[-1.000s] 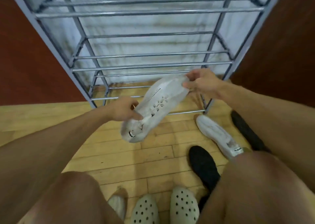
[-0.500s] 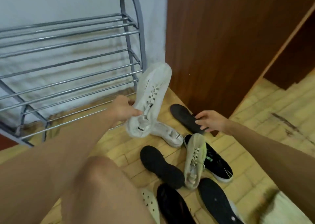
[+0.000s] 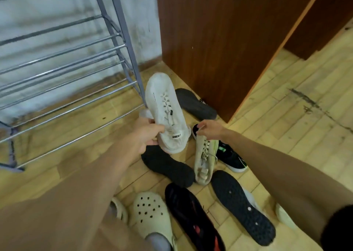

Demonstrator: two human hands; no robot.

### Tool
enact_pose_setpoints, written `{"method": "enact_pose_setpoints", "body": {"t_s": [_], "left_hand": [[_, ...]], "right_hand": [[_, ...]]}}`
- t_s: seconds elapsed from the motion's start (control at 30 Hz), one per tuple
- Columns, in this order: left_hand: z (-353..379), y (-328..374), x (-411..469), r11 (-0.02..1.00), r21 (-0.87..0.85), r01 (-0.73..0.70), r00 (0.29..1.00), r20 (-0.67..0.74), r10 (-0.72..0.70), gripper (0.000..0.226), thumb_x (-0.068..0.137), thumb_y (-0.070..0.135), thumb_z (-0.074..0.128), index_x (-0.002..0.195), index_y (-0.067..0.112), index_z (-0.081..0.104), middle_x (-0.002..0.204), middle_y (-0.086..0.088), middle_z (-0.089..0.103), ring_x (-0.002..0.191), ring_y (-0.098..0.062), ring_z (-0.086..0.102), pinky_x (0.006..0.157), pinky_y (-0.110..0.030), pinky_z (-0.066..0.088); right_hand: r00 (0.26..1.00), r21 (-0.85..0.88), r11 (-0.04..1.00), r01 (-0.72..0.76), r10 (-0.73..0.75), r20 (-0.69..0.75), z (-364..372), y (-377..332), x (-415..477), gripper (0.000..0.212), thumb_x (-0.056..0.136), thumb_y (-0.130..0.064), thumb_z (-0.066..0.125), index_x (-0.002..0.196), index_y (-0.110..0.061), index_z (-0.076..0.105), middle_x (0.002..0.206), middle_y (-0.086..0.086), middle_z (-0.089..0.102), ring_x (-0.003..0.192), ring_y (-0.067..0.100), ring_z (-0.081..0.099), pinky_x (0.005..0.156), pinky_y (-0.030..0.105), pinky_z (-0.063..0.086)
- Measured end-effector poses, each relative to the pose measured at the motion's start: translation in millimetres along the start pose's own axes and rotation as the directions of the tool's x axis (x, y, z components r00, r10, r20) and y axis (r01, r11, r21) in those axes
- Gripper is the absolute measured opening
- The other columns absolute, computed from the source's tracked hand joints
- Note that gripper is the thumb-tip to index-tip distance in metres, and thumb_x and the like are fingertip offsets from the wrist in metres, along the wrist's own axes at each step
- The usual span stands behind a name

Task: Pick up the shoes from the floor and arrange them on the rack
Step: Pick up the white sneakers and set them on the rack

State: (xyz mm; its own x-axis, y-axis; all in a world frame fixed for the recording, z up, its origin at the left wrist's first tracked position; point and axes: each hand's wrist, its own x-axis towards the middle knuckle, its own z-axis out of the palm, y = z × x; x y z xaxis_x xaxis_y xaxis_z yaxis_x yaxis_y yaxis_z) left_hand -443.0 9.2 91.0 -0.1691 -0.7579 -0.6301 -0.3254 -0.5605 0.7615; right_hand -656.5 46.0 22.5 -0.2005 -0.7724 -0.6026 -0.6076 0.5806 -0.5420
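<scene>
White sneaker [image 3: 165, 115], centre frame, is gripped by the left hand [image 3: 145, 136]; the right hand [image 3: 210, 130] meets the beige sneaker [image 3: 204, 161] below, grasp unclear, and should pinch firmly before lifting toward the upper-left rack [image 3: 125, 40].

Home entryway. Metal shoe rack [image 3: 122, 46] far left against a stained white wall [image 3: 147, 31]. Wood-block floor [image 3: 286, 136], brown wooden cabinet [image 3: 210, 40] far right. Loose shoes [image 3: 168, 166] lie scattered on the floor, clog [image 3: 150, 212] near.
</scene>
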Motion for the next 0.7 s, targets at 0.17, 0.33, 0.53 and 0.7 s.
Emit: {"method": "enact_pose_setpoints", "body": {"t_s": [0.17,0.33,0.53,0.7], "left_hand": [[-22,-16,29,0.992,-0.031,0.123,0.991,0.058,-0.121,0.038,0.086,-0.002,0.057,0.123,0.007,0.058,0.118,-0.009,0.065,0.113,-0.025,0.061,0.081,-0.035,0.055],[-40,-31,56,0.986,-0.024,0.167,0.984,0.063,-0.165,0.033,0.085,-0.003,0.057,0.115,0.010,0.060,0.115,-0.009,0.067,0.103,-0.022,0.064,0.068,-0.027,0.054],[-54,-41,75,0.971,-0.002,0.238,0.967,0.090,-0.237,0.030,0.086,-0.011,0.050,0.100,0.015,0.056,0.102,-0.007,0.064,0.093,-0.022,0.061,0.072,-0.029,0.052],[-55,-47,75,0.959,-0.012,0.283,0.956,0.088,-0.281,0.036,0.089,-0.008,0.049,0.117,0.012,0.056,0.116,-0.009,0.063,0.109,-0.026,0.060,0.095,-0.038,0.050]], "right_hand": [[1.000,-0.218,0.975,-0.029,0.027,-0.011,19,-13,58,0.042,0.094,-0.021,0.054,0.133,-0.004,0.051,0.136,0.014,0.053,0.123,0.028,0.052,0.099,0.036,0.043],[0.998,-0.408,0.913,0.002,0.023,0.055,36,-32,113,0.053,0.093,-0.019,0.053,0.142,-0.005,0.036,0.140,0.019,0.048,0.125,0.034,0.050,0.092,0.037,0.045],[0.998,-0.627,0.777,-0.057,0.066,-0.009,79,-29,145,0.060,0.093,-0.016,0.052,0.147,-0.011,0.027,0.145,0.020,0.034,0.134,0.042,0.033,0.106,0.048,0.038],[0.996,-0.598,0.797,-0.089,0.077,-0.045,76,-29,144,0.069,0.089,-0.019,0.061,0.145,-0.006,0.023,0.146,0.026,0.030,0.136,0.045,0.032,0.105,0.049,0.038]]}}
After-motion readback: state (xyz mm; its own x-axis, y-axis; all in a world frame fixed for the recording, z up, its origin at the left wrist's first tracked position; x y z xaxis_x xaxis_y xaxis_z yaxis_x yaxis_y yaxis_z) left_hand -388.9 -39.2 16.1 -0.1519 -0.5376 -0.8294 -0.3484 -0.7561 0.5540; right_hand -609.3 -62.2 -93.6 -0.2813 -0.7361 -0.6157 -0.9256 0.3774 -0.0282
